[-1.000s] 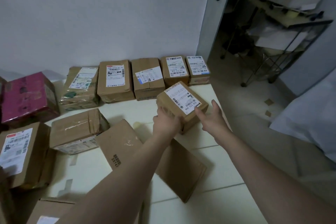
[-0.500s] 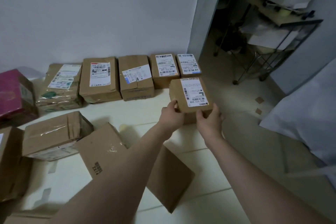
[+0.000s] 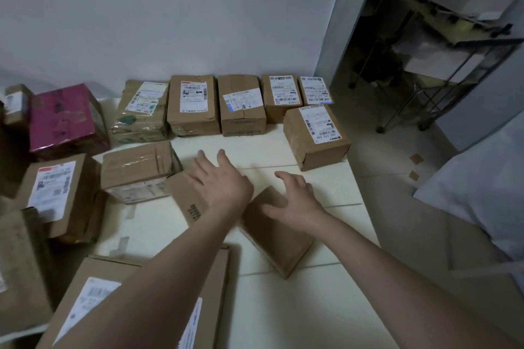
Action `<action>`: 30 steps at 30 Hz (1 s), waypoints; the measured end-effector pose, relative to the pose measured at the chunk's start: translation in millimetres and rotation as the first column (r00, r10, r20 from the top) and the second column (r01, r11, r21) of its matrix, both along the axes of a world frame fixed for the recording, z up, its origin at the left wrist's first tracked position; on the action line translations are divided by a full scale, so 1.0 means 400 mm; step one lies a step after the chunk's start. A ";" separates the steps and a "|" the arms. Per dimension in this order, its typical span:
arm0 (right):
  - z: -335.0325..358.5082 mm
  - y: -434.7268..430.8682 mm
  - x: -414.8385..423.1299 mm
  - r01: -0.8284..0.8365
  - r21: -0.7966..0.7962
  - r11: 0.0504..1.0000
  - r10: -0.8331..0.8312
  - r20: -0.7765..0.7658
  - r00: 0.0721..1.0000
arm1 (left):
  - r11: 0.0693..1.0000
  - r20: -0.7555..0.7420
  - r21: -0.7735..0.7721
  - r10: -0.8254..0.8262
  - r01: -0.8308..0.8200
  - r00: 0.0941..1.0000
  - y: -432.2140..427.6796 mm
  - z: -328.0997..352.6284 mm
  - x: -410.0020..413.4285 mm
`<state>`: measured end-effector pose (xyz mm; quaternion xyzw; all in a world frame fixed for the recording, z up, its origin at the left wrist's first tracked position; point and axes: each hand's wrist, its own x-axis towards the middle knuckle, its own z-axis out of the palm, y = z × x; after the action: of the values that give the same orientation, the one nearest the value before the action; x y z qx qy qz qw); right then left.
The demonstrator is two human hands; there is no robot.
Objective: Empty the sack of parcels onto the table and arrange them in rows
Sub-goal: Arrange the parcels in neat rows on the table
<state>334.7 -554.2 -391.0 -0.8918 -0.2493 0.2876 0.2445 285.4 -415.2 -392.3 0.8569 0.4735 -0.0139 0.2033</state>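
One flat brown parcel (image 3: pixel 272 235) is the likely next pick. It lies on the pale table (image 3: pixel 297 314) with no label showing, its long axis slanting from far-left to near-right, askew to the rows.

Both hands are right over it. The left hand (image 3: pixel 224 181) covers the far-left end, fingers spread and straight, gripping nothing. The right hand (image 3: pixel 295 201) is over the middle, near its right edge, fingers loosely splayed, also holding nothing. I cannot tell whether either palm touches the cardboard. Neither hand is clearly nearer. I judge this a two-handed lift, one hand per end, then a turn to square it with the row.

Target, as I read it: the gap left of the small labelled parcel (image 3: pixel 314 136), which stands alone by the table's right edge, just in front of the back row (image 3: pixel 194 105). That row holds five parcels side by side against the wall (image 3: pixel 170 8), labels up.

Unsorted stock to the left:
- a taped parcel (image 3: pixel 139 167) just beside the flat one's far corner
- a magenta box (image 3: pixel 65 119)
- a white-labelled box (image 3: pixel 56 190)
- a large carton (image 3: pixel 136 286) under the left forearm

Containers: every parcel is sealed, contents unseen. I can identify no sack. The white fabric (image 3: pixel 482 178) at far right may be it, but I cannot say.
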 end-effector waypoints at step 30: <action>-0.022 0.031 -0.081 0.203 -0.094 0.975 -0.185 0.168 0.968 | 0.742 0.285 -0.666 0.351 -0.079 0.892 0.055 -0.027 -0.188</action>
<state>302.3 -541.7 -400.0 -0.9440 -0.1631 0.2040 0.2015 210.1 -393.2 -403.2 0.6589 0.4873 0.0225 0.5726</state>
